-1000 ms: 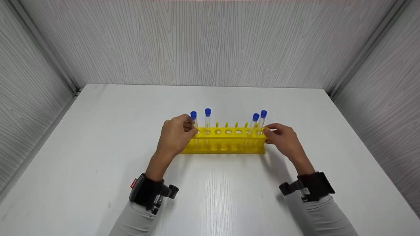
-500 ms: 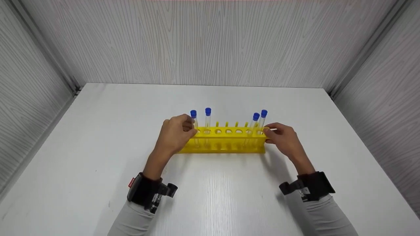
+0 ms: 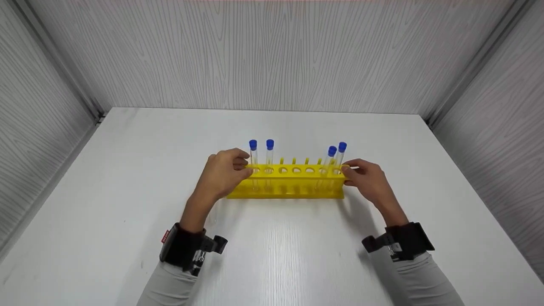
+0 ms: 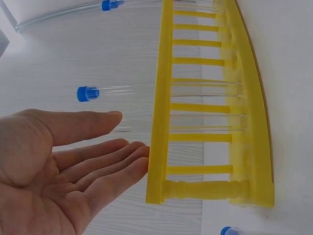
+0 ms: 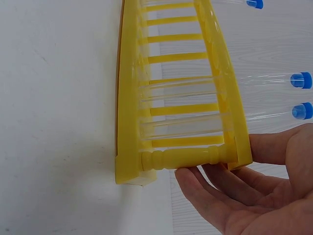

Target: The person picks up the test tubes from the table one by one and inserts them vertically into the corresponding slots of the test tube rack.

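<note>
A yellow test tube rack [image 3: 293, 187] stands on the table with capped clear tubes in its end holes. At its left end my left hand [image 3: 225, 172] has its fingers extended and thumb apart, fingertips right at the top plate. The leftmost tube [image 3: 253, 155] stands nearly upright beside that thumb, a second tube [image 3: 270, 155] next to it. My right hand [image 3: 365, 176] grips the rack's right end, thumb at the top plate and fingers beneath, as the right wrist view shows. Two tilted tubes, one with its blue cap [image 5: 302, 111] nearest the hand, occupy the right holes.
A further tube lies on the table by the left hand; its blue cap [image 4: 229, 230] shows at the bottom of the left wrist view. Wood-grain panels [image 3: 272, 55] enclose the white table [image 3: 272, 255] at the back and sides.
My left hand has let go of the leftmost tube and drawn slightly left. That tube's cap has shifted a little right and up, and it stands straighter. The right hand keeps its place.
</note>
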`<control>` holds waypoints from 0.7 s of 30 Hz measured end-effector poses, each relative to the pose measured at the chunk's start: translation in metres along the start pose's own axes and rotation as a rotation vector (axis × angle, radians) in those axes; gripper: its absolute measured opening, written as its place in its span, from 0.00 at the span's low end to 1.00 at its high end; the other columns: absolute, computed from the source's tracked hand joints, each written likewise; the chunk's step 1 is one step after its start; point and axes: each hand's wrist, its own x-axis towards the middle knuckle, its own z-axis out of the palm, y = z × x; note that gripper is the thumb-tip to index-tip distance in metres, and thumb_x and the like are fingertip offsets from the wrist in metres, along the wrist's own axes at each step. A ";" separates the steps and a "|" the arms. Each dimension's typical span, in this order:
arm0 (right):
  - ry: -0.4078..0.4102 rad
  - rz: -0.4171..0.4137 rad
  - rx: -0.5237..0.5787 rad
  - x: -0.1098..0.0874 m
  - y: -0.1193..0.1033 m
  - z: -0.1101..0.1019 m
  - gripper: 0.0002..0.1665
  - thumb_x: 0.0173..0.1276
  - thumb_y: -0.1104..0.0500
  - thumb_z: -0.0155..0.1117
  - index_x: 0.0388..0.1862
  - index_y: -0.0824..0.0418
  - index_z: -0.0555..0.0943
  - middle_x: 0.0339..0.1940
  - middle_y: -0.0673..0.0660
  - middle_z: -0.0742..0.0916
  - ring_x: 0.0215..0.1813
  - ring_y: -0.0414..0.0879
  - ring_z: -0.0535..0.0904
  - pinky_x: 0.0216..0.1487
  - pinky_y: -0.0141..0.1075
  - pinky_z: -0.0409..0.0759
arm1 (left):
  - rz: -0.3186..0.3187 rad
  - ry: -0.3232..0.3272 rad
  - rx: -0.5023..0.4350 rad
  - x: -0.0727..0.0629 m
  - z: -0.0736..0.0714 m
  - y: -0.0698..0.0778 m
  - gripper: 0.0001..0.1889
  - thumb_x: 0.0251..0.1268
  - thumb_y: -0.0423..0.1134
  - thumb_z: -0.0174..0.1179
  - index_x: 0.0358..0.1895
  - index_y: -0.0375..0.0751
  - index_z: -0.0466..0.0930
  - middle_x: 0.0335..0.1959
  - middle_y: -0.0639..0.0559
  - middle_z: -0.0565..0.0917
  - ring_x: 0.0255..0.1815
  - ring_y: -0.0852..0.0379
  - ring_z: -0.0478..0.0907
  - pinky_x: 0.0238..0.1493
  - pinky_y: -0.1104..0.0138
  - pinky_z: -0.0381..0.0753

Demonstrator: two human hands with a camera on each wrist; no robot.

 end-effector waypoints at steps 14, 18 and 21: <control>-0.001 0.008 -0.001 -0.001 0.000 0.001 0.25 0.79 0.51 0.55 0.66 0.66 0.76 0.64 0.67 0.81 0.58 0.58 0.84 0.61 0.49 0.82 | -0.001 -0.066 0.015 -0.008 -0.015 0.001 0.22 0.71 0.41 0.61 0.64 0.36 0.78 0.61 0.40 0.84 0.62 0.45 0.82 0.63 0.52 0.80; -0.004 0.000 0.001 -0.001 0.000 0.000 0.26 0.79 0.51 0.55 0.66 0.66 0.76 0.63 0.67 0.82 0.58 0.58 0.84 0.61 0.49 0.82 | 0.015 -0.069 0.022 -0.009 -0.021 -0.001 0.21 0.72 0.41 0.61 0.64 0.37 0.79 0.60 0.41 0.84 0.62 0.44 0.82 0.63 0.51 0.80; -0.007 -0.009 0.004 -0.001 0.000 0.000 0.25 0.79 0.51 0.55 0.65 0.66 0.77 0.63 0.67 0.82 0.58 0.58 0.84 0.61 0.49 0.82 | 0.014 -0.065 0.020 -0.010 -0.025 -0.003 0.21 0.73 0.42 0.60 0.64 0.38 0.79 0.60 0.42 0.84 0.63 0.44 0.82 0.63 0.50 0.80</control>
